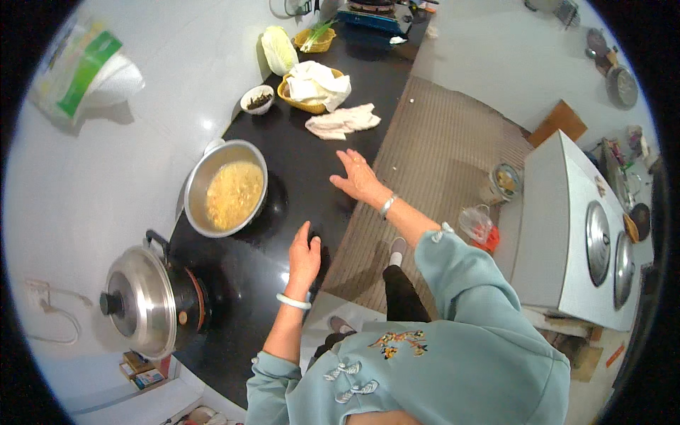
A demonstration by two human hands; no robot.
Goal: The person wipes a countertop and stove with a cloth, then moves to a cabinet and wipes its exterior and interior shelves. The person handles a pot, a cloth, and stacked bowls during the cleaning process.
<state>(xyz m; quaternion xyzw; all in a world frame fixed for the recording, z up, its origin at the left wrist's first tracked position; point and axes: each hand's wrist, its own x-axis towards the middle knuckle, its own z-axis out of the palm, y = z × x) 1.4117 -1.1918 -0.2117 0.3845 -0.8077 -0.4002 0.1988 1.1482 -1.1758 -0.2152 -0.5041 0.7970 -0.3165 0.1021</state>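
Both hands hang over the black countertop with nothing held. My left hand, a pale bangle at its wrist, is low and right of a metal pot of yellowish, lumpy liquid. Further up, my right hand has its fingers apart near the counter's edge, below a crumpled pale cloth. Beyond that cloth, a yellow basket holds a white cloth. To its left stands a white bowl with dark pieces inside.
A lidded steel pot stands at the lower left. Napa cabbage, a small basket with green onions and a gas stove are at the far end. Across the ribbed floor are a bin and a white stove block with metal lids.
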